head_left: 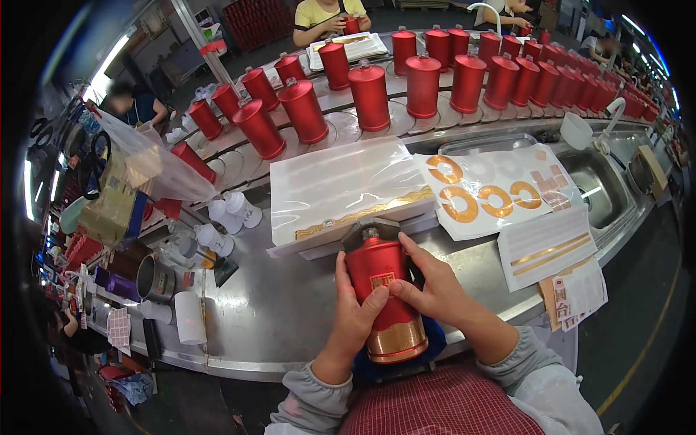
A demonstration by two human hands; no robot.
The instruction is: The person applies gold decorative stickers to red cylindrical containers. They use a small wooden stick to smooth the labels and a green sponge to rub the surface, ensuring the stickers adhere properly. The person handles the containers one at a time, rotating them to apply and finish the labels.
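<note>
A red bottle (391,313) with a gold band round its base leans toward me at the near edge of the steel counter. Its neck points away and rests against a dark angular block (355,235). My left hand (355,313) wraps its left side, and my right hand (438,288) holds the right side. Both thumbs lie on the front, by a small gold label (381,280). A blue pad (435,346) shows partly beneath the bottle. Just beyond lies a translucent sheet (341,174) with a wavy gold strip along its near edge.
Gold curved stickers fill a white sheet (471,228) at right, near a sheet with gold stripes (507,272) and a sink (605,192). Red bottles (371,98) line the conveyor behind. At left are white cups (243,210), a paper roll (190,319) and a plastic bag (156,163). Co-workers sit beyond.
</note>
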